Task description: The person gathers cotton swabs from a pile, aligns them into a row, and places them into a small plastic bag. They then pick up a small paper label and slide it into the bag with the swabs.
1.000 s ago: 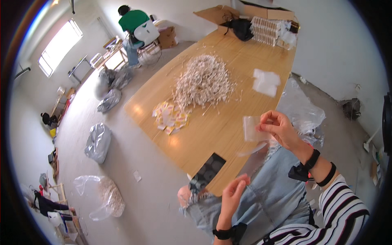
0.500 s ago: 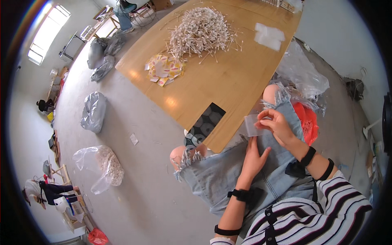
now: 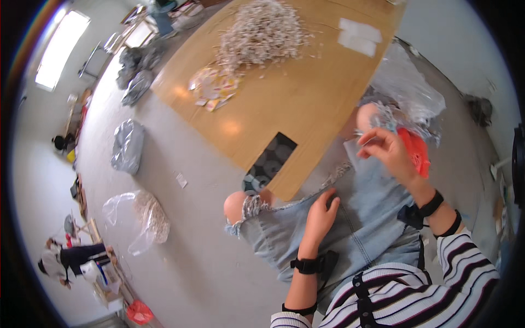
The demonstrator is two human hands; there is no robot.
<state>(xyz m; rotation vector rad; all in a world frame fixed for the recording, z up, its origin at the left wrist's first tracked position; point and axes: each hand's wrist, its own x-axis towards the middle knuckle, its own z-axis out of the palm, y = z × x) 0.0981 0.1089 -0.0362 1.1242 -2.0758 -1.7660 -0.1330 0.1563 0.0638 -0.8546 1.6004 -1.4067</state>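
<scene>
My right hand (image 3: 387, 154) is above my right thigh, thumb and fingers pinched on a small clear plastic bag (image 3: 351, 152). The bag is hard to see against the jeans, and whether anything is in it I cannot make out. Low over my lap, my left hand (image 3: 319, 217) holds nothing that I can see; its fingers are loosely stretched, with the thumb apart. Ahead on the wooden table (image 3: 273, 104) lies a large heap of cotton swabs (image 3: 262, 35). Nearer and to the left is a pile of small yellow and white cards (image 3: 215, 87). More clear bags (image 3: 359, 37) lie at the right.
A dark rectangle with grey circles (image 3: 275, 158) is at the table's near corner. Clear plastic (image 3: 410, 82) and a red bag (image 3: 414, 153) lie by my right leg. On the floor at left are a grey bag (image 3: 127, 146) and a clear bag of swabs (image 3: 150, 218). Another person (image 3: 76, 259) is farther left.
My hands have parted. The left has come off the bag and dropped back left over my lap; the right has moved slightly up and right with the bag.
</scene>
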